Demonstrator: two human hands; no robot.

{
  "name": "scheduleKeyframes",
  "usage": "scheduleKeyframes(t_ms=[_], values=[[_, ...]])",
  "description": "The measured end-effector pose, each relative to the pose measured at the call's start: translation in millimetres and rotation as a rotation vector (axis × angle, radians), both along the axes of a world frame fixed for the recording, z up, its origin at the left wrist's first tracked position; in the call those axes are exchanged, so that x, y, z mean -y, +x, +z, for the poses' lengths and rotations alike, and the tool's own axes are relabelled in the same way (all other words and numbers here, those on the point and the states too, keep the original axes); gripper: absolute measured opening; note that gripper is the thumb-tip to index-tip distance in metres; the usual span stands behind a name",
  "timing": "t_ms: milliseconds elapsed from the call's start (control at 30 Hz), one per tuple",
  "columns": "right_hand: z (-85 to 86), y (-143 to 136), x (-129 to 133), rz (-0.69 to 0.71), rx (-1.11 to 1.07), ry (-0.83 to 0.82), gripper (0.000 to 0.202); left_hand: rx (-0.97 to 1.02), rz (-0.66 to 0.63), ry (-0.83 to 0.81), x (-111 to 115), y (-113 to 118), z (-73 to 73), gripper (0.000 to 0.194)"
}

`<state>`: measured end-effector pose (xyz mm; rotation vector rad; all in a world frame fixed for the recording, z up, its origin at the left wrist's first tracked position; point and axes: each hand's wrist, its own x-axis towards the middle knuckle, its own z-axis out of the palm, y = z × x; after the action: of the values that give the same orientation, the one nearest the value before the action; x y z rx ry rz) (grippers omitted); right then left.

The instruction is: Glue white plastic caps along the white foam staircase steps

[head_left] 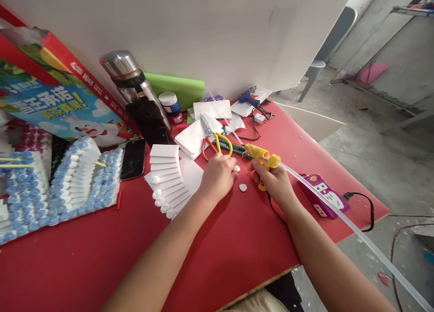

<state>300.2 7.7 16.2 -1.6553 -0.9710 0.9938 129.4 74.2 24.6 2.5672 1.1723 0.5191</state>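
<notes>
Left hand: your left hand (219, 172) has its fingertips pinched on a small white flower (236, 168), just left of the glue gun (259, 153).
Right hand: your right hand (274, 178) has its fingers curled round the glue gun's handle.
Flower: likely light, soft and easy to squash; pinch its side gently.
Glue gun: probably hard, maybe hot at the tip; keep to the handle.
Glue stick: the glue stick (316, 194) behind the glue gun looks long and bendy, so it may tug.
White piece: a flat white piece (242, 187) lies near the glue gun, on its left; likely thin.

Partly seen items
Glue stick (359, 231): end cropped, lower right corner. Printed package (61, 106): cropped, left edge. Glue gun (259, 153): handle partly covered by right hand (276, 181).
</notes>
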Motion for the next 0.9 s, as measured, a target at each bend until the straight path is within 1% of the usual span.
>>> scheduleKeyframes(t_ms=[67,133,167,233,367,467,567,667,767,900], values=[[0.3,2,0,-0.006,-0.002,-0.001,0.041,0.065,0.058,-0.011,-5,-11,4.7,0.013],[-0.6,4,0,-0.014,-0.009,-0.003,0.042,0.096,0.146,-0.015,-8,-22,8.3,0.017],[-1.2,5,0,-0.016,-0.013,-0.007,0.042,0.105,0.188,-0.028,-9,-26,9.1,0.017],[-2.0,5,1,-0.015,-0.014,-0.018,0.042,0.111,0.230,-0.058,-9,-30,8.1,0.011],[-2.0,3,2,-0.008,-0.007,-0.025,0.041,0.093,0.195,-0.071,-3,-25,0.4,0.003],[-3.0,3,1,-0.009,-0.005,-0.014,0.041,0.044,0.172,-0.012,-1,-17,-4.6,0.001],[-4.7,4,0,-0.011,-0.006,-0.008,0.041,0.011,0.178,0.024,-1,-14,-7.5,0.002],[-5.0,3,0,-0.006,-0.011,-0.006,0.041,0.025,0.173,0.021,-1,-13,-9.8,0.008],[-3.8,2,1,-0.001,-0.003,-0.006,0.042,0.093,0.116,0.028,0,-11,-11.6,0.017],[-2.1,1,1,-0.003,0.008,-0.009,0.043,0.167,0.046,0.007,1,-7,-13.3,0.032]])
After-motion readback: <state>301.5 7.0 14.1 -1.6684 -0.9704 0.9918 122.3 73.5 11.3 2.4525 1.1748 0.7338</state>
